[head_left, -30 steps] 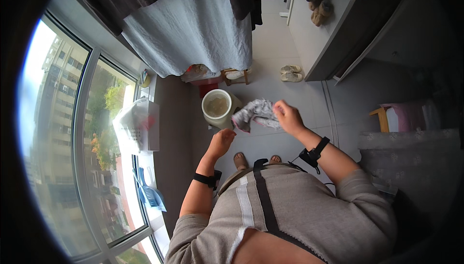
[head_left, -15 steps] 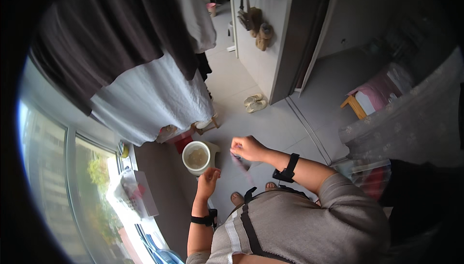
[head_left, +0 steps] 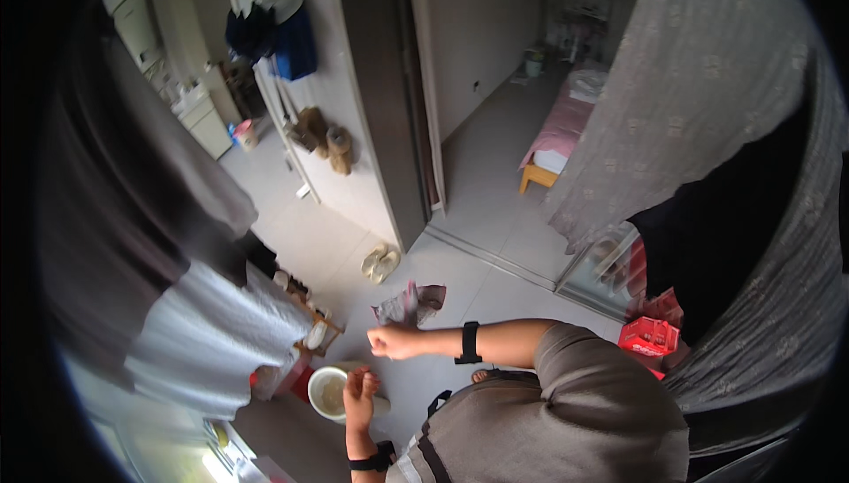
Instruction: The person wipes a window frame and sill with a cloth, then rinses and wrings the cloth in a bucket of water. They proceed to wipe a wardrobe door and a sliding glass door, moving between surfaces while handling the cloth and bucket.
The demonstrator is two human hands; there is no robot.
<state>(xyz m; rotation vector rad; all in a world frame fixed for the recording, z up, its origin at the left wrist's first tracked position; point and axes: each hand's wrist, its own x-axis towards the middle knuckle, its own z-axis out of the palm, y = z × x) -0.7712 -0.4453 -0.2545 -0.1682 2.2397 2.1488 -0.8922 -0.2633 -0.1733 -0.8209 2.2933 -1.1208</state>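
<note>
My right hand (head_left: pixel 395 341) is a closed fist gripping a thin grey and pink cloth (head_left: pixel 411 304). The cloth flares out beyond the fist, its far side spread wide with a dark reddish edge. My left hand (head_left: pixel 360 394) is raised just left of and nearer than the right, fingers curled in; whatever they may hold is hidden. Below and beside the left hand stands a white bucket (head_left: pixel 317 387) with something pale inside. Both wrists wear black straps.
Hanging clothes, dark and a light blue cloth (head_left: pixel 208 333), fill the left. Pale shoes (head_left: pixel 380 264) lie on the tiles ahead. A wall with hanging bags (head_left: pixel 296 45) stands beyond. At right are a grey patterned curtain (head_left: pixel 681 85) and a red box (head_left: pixel 648 337).
My view has swung to the right and upward. The cloth in my right hand hung down blurred before; now it flares out ahead of the fist. Both hands remain raised near the bucket.
</note>
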